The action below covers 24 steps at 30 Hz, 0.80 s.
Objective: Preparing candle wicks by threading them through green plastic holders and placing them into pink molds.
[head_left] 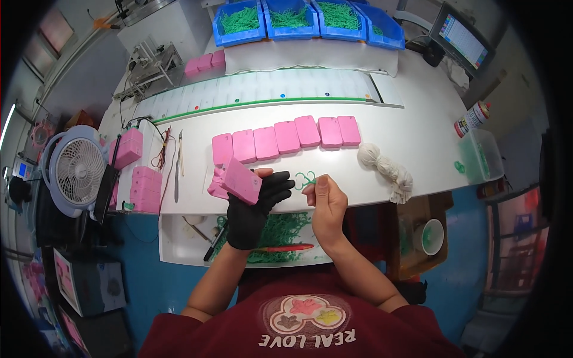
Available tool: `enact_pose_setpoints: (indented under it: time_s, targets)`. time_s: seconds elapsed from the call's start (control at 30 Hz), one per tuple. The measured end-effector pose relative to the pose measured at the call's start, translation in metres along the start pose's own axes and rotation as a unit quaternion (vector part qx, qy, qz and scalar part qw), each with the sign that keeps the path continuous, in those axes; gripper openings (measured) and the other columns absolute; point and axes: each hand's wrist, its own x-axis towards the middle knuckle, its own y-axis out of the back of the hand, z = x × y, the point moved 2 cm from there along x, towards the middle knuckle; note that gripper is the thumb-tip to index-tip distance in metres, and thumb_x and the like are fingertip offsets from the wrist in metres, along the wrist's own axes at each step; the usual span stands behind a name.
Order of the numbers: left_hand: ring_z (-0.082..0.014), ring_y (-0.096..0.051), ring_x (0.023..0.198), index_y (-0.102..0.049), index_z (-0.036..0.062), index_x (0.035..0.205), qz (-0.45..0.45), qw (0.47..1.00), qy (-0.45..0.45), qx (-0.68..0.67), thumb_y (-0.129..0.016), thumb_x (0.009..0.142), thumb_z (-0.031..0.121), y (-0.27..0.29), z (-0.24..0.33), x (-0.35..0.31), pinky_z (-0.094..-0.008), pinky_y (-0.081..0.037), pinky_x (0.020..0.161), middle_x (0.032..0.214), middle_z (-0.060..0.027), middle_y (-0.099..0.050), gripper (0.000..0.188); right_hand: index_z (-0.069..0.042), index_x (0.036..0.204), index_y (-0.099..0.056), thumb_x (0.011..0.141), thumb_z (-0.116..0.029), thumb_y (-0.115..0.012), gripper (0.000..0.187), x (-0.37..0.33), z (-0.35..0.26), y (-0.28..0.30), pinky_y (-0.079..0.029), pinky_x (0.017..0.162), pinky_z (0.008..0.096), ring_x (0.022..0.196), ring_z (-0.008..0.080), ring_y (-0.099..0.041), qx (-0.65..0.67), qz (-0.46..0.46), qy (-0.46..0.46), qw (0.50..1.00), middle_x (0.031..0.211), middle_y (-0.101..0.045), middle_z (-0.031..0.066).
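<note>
At the bottom of the frame both forearms rise from a dark red shirt toward the middle. The left hand (253, 206), in a black glove, is curled around a pink rectangular case (242, 181); the thumb lies over its right edge. The case sits just left of centre, tilted, its long axis running from upper left down to lower right. The bare right hand (325, 206) is closed, thumb and forefinger pinching a small green looped piece (305, 179) that sticks out to the upper left of the fingertips, toward the gloved fingers. It lies between the two hands, close to the glove; whether it touches I cannot tell.

Under the hands, a white tray (176, 241) holds a heap of green pieces (280, 232) and a red-handled tool (286, 247).

Just left of the held case lie a few more pink cases in a loose pile (216, 186). Above the hands, six pink cases stand in a row (286, 137) on the white table (418, 149), climbing slightly to the right. A bundle of white cord (388, 170) lies right of the hands. Left of centre sit metal tweezers (178, 167) and stacked pink cases (146, 190), with a white fan (77, 170) at the left edge.

At the top, blue bins (310, 21) hold green pieces.
</note>
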Motion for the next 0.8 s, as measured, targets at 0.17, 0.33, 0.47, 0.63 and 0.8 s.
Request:
enact_pose_setpoints:
  time_s: [0.17,0.33,0.47,0.63,0.8]
  targets:
    - [-0.0326,-0.062,0.109,-0.049,-0.0027,0.122,0.015,0.974,-0.046,0.222,-0.039,0.104,0.024,-0.012,0.002,-0.005,-0.0428,-0.051,0.094,0.12,-0.0212,-0.059,0.034,0.0,0.081,-0.059,0.107,-0.028,-0.04,0.043,-0.011,0.0,0.0,-0.039,0.057,0.0245,0.061,0.0078,-0.047,-0.009,-0.135,-0.008,0.991,0.067,-0.054,0.0024]
    - [-0.036,-0.062,0.104,-0.052,-0.0013,0.118,-0.007,0.997,-0.027,0.072,-0.039,0.101,0.036,-0.002,-0.004,-0.011,-0.044,-0.049,0.091,0.112,-0.024,-0.063,0.043,0.0,0.08,-0.06,0.1,-0.021,-0.052,0.031,-0.013,-0.002,0.004,-0.042,0.056,0.0322,0.06,0.0194,-0.052,-0.11,-0.157,0.067,0.979,0.069,-0.056,0.0085]
    - [-0.0277,-0.063,0.103,-0.049,-0.0007,0.12,-0.045,0.997,0.024,-0.062,-0.049,0.101,0.02,-0.006,-0.001,-0.011,-0.0391,-0.051,0.088,0.113,-0.0213,-0.063,0.029,-0.002,0.079,-0.061,0.088,-0.016,-0.068,0.018,-0.015,-0.006,0.007,-0.043,0.056,0.039,0.062,0.0286,-0.056,-0.192,-0.129,0.177,0.957,0.069,-0.055,0.0111]
    - [-0.0301,-0.064,0.102,-0.049,0.0001,0.12,-0.014,0.993,-0.029,0.116,-0.042,0.102,0.034,0.008,-0.005,-0.015,-0.039,-0.053,0.085,0.109,-0.0212,-0.064,0.039,-0.004,0.077,-0.061,0.083,-0.017,-0.073,0.018,-0.017,-0.013,0.007,-0.042,0.054,0.0392,0.06,0.0266,-0.054,-0.239,-0.121,0.23,0.936,0.066,-0.052,0.0088]
    - [-0.0284,-0.065,0.098,-0.051,-0.0014,0.118,0.015,0.995,-0.035,0.088,-0.051,0.098,0.018,-0.003,-0.005,-0.017,-0.0356,-0.054,0.081,0.105,-0.0167,-0.063,0.028,-0.004,0.077,-0.061,0.083,-0.017,-0.073,0.019,-0.017,-0.013,0.007,-0.042,0.053,0.0388,0.059,0.0261,-0.054,-0.25,-0.119,0.238,0.931,0.065,-0.051,0.0084]
